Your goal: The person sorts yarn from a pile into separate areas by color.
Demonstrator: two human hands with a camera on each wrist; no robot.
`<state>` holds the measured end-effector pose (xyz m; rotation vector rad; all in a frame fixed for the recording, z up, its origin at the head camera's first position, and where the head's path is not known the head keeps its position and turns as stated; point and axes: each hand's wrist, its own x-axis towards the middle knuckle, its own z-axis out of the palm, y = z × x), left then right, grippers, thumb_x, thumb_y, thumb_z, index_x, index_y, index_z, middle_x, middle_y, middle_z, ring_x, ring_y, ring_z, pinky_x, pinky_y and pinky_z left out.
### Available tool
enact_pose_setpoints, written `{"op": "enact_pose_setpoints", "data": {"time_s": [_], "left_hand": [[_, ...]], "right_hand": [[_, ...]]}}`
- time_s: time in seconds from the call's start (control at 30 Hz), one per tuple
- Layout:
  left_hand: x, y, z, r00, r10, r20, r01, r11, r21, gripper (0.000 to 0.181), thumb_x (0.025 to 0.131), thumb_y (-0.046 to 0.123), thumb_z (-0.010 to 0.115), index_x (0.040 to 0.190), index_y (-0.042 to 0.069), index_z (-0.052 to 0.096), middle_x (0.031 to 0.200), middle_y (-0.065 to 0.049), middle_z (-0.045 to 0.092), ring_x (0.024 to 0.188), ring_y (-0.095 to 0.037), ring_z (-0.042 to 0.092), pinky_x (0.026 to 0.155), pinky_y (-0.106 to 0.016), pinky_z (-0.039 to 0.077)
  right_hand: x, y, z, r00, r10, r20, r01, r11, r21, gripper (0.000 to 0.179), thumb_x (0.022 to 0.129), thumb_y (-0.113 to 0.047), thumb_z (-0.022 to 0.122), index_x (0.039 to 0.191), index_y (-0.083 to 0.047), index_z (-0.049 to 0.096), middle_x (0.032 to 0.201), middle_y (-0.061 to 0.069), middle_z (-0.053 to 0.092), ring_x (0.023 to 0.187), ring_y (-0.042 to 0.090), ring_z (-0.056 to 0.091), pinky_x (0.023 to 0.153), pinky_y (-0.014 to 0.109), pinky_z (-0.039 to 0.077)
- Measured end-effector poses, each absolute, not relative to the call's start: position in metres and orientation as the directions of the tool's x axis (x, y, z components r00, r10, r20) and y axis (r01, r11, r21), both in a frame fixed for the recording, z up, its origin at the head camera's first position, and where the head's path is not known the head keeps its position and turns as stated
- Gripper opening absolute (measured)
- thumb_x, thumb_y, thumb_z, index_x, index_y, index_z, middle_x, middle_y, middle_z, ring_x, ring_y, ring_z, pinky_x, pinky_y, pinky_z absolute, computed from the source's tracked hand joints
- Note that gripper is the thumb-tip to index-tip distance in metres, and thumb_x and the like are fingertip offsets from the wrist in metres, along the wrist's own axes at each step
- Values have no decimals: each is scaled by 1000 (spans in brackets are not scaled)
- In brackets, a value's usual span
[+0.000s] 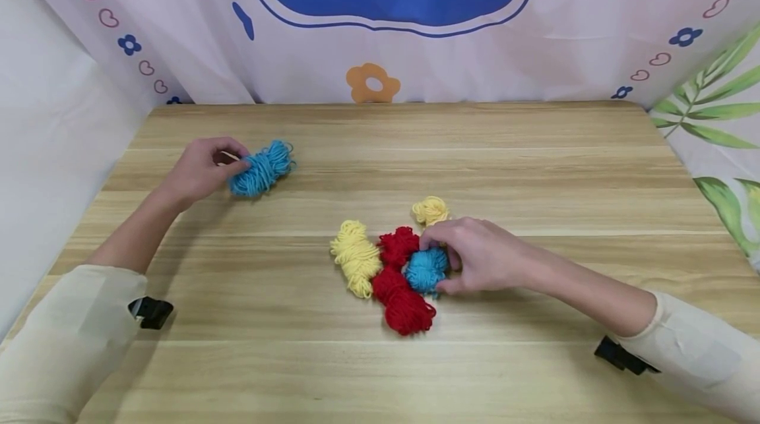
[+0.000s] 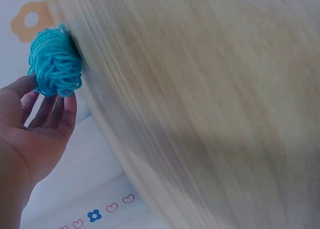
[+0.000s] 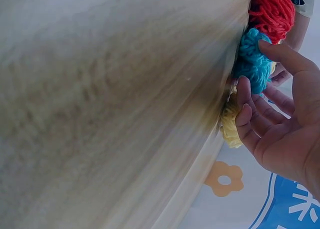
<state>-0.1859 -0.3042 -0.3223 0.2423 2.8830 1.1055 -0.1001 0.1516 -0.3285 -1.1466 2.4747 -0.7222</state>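
At the left of the table, my left hand (image 1: pixel 204 167) pinches one end of a blue yarn bundle (image 1: pixel 262 169) between thumb and fingers. The left wrist view shows that blue bundle (image 2: pixel 55 61) at the fingertips. Near the middle, my right hand (image 1: pixel 483 254) grips a second blue yarn bundle (image 1: pixel 426 270), thumb on one side and fingers on the other. This bundle touches two red yarn bundles, one behind (image 1: pixel 399 246) and one in front (image 1: pixel 406 305). A yellow yarn bundle (image 1: pixel 356 259) lies against the reds' left side. Another yellow bundle (image 1: pixel 431 210), partly hidden by my right hand, lies behind.
The wooden table (image 1: pixel 267 358) carries all the yarn. A white printed curtain (image 1: pixel 451 68) hangs along its far edge. Black wrist cameras (image 1: pixel 151 312) sit under both sleeves. At the right hangs cloth with green leaves (image 1: pixel 718 107).
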Motion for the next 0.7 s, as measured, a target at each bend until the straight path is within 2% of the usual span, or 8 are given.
{"op": "enact_pose_setpoints", "data": {"time_s": [0.23,0.47,0.7], "left_hand": [[-186,-305,-323,-985,171,-1,130,749,649,18,100,5,65,113,-8,67,112,-23,67,83,5,58,69,-14,50],[-187,-307,-323,-983,183,-21,128,761,636,17,100,6,66,112,-7,68,115,-24,67,85,2,58,68,-16,51],[-186,-308,-322,-981,190,-24,132,761,636,17,100,7,66,112,-6,68,116,-23,67,85,1,59,67,-17,51]], "right_hand": [[-99,151,-328,-631,-770,-89,-611,565,-555,43,77,-21,93,108,-16,65,80,-7,57,66,5,51,57,24,49],[-96,149,-328,-643,-761,-90,-623,587,-517,53,74,-40,95,111,-18,64,89,-11,60,69,5,52,60,25,50],[-96,147,-328,-653,-751,-100,-615,603,-508,47,76,-31,94,110,-18,63,89,-10,62,64,3,51,59,25,49]]}}
